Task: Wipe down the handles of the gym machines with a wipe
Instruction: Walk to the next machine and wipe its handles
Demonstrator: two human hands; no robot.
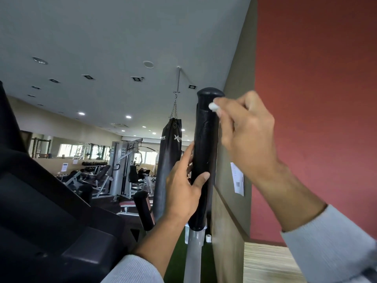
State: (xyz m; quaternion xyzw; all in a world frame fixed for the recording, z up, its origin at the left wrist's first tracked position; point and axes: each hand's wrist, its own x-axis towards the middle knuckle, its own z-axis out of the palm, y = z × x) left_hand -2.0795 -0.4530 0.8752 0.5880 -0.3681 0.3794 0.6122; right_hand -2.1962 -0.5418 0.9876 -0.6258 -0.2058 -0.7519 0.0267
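- left hand [183,186] wrapped round the lower part of the upright black foam handle [204,144], thumb across the front
- right hand [247,127] pinching a small white wipe [213,106] against the handle near its top
- punching bag [167,160] hanging just left, further back

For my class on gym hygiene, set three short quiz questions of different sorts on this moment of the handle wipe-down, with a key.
1. True or false: the left hand holds the wipe.
2. Multiple choice: where on the black padded handle is the wipe pressed? A) near the top end B) at the middle C) at the bottom end, by the grey post
3. Fill in: the right hand pinches the wipe, while the left hand grips the handle's ____ half.

Key
1. False: the right hand holds it.
2. A
3. lower
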